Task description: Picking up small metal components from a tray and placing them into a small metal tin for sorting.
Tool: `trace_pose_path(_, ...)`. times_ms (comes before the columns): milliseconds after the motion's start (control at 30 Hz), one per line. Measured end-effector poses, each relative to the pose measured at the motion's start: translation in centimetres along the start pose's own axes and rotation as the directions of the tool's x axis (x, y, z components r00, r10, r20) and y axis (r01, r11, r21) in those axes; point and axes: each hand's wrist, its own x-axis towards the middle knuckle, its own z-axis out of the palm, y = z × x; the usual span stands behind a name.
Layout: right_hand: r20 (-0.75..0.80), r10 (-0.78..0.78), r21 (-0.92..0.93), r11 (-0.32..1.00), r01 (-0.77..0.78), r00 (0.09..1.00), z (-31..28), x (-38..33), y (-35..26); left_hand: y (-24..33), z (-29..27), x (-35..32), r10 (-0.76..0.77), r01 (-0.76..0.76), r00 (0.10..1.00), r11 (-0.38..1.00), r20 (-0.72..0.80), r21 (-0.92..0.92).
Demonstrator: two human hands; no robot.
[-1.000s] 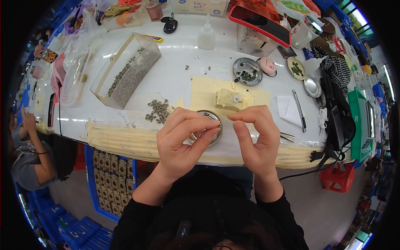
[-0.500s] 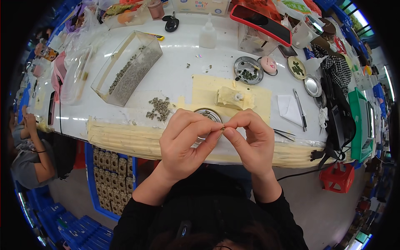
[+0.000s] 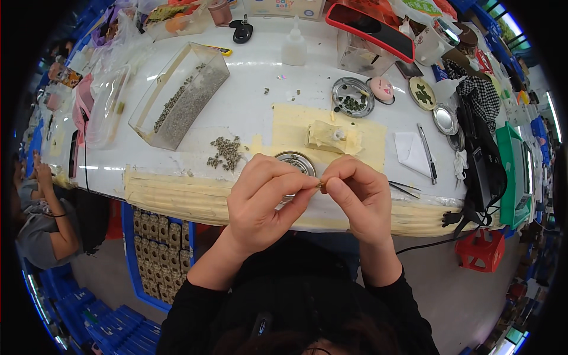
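Above the table's front edge, my left hand and my right hand meet fingertip to fingertip. Both are closed in a pinch on a tiny brownish piece, too small to name. Partly hidden behind my left fingers is a round metal tin. A loose pile of small grey-brown bits lies on the tabletop left of it. Just beyond my hands, a block wrapped in cream tape rests on a cream-taped patch.
Farther left stands a clear bin of grey bits. A white squeeze bottle, a metal dish with dark green pieces and a red-cased phone are beyond. Tweezers and a pen lie right. Another person's arm shows far left.
My right fingers have shifted slightly right, and the tiny piece between my fingertips shows a little more. My left hand stays nearly in place.
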Motion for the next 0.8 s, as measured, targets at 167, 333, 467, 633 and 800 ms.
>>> trace_pose_path(167,0.06,0.149,0.191,0.969,-0.158,0.987,0.0,-0.1,0.5,-0.1,0.0,-0.4,-0.072,0.073,0.997,0.992,0.012,-0.1)
trace_pose_path(333,0.071,0.186,0.234,0.952,-0.197,0.98,0.2,-0.3,0.6,-0.2,-0.1,-0.5,-0.109,0.11,0.994,0.983,0.013,-0.147)
trace_pose_path(467,0.094,0.256,0.322,0.906,-0.273,0.962,0.5,-0.3,1.0,-0.5,0.0,-0.7,-0.108,0.112,0.994,0.974,0.031,-0.198)
trace_pose_path(633,0.103,0.286,0.353,0.885,-0.303,0.953,0.6,-0.5,1.1,-0.6,0.1,-1.2,-0.16,0.167,0.986,0.945,0.047,-0.28)
trace_pose_path(800,0.091,0.285,0.359,0.885,-0.298,0.954,0.6,-0.4,0.7,-0.6,0.1,-1.1,-0.173,0.177,0.984,0.941,0.038,-0.289)
